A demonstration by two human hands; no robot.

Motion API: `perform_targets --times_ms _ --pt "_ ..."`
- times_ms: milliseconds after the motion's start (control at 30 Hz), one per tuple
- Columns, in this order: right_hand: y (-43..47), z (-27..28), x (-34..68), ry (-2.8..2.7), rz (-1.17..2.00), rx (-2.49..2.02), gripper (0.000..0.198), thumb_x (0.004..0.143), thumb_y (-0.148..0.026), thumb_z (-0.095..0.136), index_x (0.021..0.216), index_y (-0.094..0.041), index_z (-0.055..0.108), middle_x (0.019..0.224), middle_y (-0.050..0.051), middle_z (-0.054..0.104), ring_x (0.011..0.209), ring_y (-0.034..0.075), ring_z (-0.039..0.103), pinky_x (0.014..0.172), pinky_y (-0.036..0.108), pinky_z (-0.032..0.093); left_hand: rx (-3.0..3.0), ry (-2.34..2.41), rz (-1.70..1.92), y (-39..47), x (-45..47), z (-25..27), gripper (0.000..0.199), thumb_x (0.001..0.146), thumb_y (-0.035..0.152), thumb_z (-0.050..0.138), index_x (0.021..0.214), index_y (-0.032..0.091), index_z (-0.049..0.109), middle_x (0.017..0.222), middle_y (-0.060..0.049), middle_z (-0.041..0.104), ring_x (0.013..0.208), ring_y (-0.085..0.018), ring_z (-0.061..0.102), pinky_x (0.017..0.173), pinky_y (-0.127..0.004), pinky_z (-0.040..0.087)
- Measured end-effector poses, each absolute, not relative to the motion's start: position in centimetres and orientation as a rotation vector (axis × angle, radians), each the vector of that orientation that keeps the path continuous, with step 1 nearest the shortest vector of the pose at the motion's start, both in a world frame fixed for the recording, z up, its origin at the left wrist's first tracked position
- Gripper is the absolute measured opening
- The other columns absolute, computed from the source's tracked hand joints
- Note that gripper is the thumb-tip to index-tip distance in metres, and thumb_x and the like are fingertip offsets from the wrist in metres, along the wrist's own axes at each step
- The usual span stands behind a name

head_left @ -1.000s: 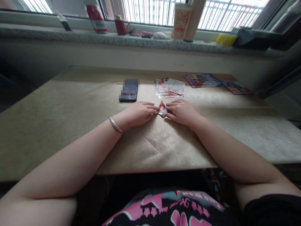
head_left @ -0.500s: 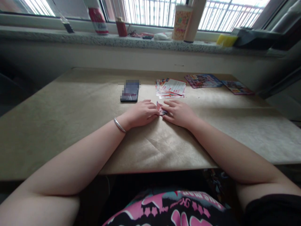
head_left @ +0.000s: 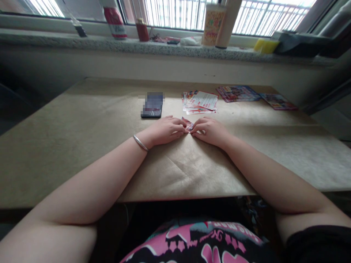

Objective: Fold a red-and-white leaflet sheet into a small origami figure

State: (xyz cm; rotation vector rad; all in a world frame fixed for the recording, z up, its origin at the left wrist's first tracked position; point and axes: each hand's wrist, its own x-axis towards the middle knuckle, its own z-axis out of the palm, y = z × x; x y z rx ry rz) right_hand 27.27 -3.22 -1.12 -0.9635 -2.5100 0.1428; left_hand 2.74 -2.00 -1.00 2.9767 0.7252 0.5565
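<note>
A small folded piece of printed paper [head_left: 188,124], pink and red, lies on the table between my two hands. My left hand [head_left: 167,129], with a silver bangle at its wrist, pinches the paper's left side. From the other side, the thumb and fingers of my right hand [head_left: 210,129] close on its right lower edge. Fingertips cover part of the paper, so its full shape is hidden. Just beyond my hands is a fanned pile of printed cards [head_left: 201,101], white with red edges.
A dark phone [head_left: 153,106] lies left of the cards. Colourful booklets or packets [head_left: 238,93] lie at the back right of the table [head_left: 82,146]. A granite sill [head_left: 164,49] behind carries a red-and-white can [head_left: 115,23], a patterned cup [head_left: 213,27] and a yellow object [head_left: 265,46].
My right fingers, earlier spread flat over the paper, have drawn together into a pinch at its edge. My left hand has stayed nearly in place.
</note>
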Motion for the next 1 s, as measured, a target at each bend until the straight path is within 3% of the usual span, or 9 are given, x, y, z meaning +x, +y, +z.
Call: perform_targets --times_ms 233,400,500,733,867,1000 --pt "-3.8 -0.8 26.9 -2.535 0.100 -1.066 0.013 0.088 -0.032 0.065 0.089 -0.024 0.075 0.101 0.004 0.073 0.094 0.022 0.064 0.084 0.035 0.048 2.978 0.892 0.572 -1.4 1.5 -1.1 0.030 0.099 0.033 0.047 0.105 0.021 0.074 0.117 -0.008 0.072 0.103 -0.021 0.066 0.092 -0.037 0.049" --pt "-3.8 -0.8 26.9 -2.547 0.132 -1.017 0.013 0.090 -0.024 0.059 0.096 -0.021 0.071 0.117 0.007 0.070 0.109 0.023 0.062 0.095 0.037 0.048 2.968 0.859 0.671 -1.9 1.6 -1.0 0.023 0.096 0.025 0.050 0.096 0.019 0.072 0.118 -0.008 0.069 0.105 -0.019 0.064 0.092 -0.034 0.051" --pt "-3.5 -1.0 27.0 -2.569 0.167 -0.995 0.015 0.090 -0.020 0.056 0.097 -0.021 0.069 0.115 0.007 0.072 0.111 0.024 0.062 0.097 0.039 0.048 3.016 0.912 0.742 -2.3 2.0 -0.8 0.021 0.094 0.023 0.052 0.089 0.019 0.072 0.109 -0.007 0.070 0.098 -0.019 0.064 0.089 -0.034 0.051" --pt "-2.9 -1.3 27.3 -2.589 0.215 -0.863 0.030 0.084 -0.007 0.053 0.098 -0.024 0.073 0.111 0.003 0.075 0.112 0.020 0.064 0.099 0.035 0.049 3.034 0.959 0.639 -2.4 2.4 -1.1 0.021 0.093 0.031 0.060 0.107 0.021 0.072 0.104 -0.006 0.071 0.094 -0.020 0.063 0.086 -0.034 0.051" --pt "-3.1 -1.3 27.3 -2.539 0.110 -0.917 0.024 0.087 -0.016 0.058 0.103 -0.024 0.074 0.106 0.005 0.075 0.115 0.022 0.062 0.100 0.037 0.048 3.003 0.986 0.599 -2.3 2.5 -1.4 0.020 0.092 0.031 0.062 0.104 0.019 0.073 0.102 -0.007 0.071 0.093 -0.020 0.063 0.087 -0.034 0.051" --pt "-3.2 -1.1 27.0 -2.502 0.029 -0.938 0.019 0.090 -0.034 0.063 0.099 -0.023 0.076 0.095 0.006 0.075 0.101 0.023 0.064 0.092 0.037 0.048 2.970 1.044 0.618 -2.7 3.1 -1.5 0.024 0.094 0.029 0.058 0.111 0.021 0.072 0.105 -0.008 0.070 0.096 -0.022 0.063 0.089 -0.036 0.051"
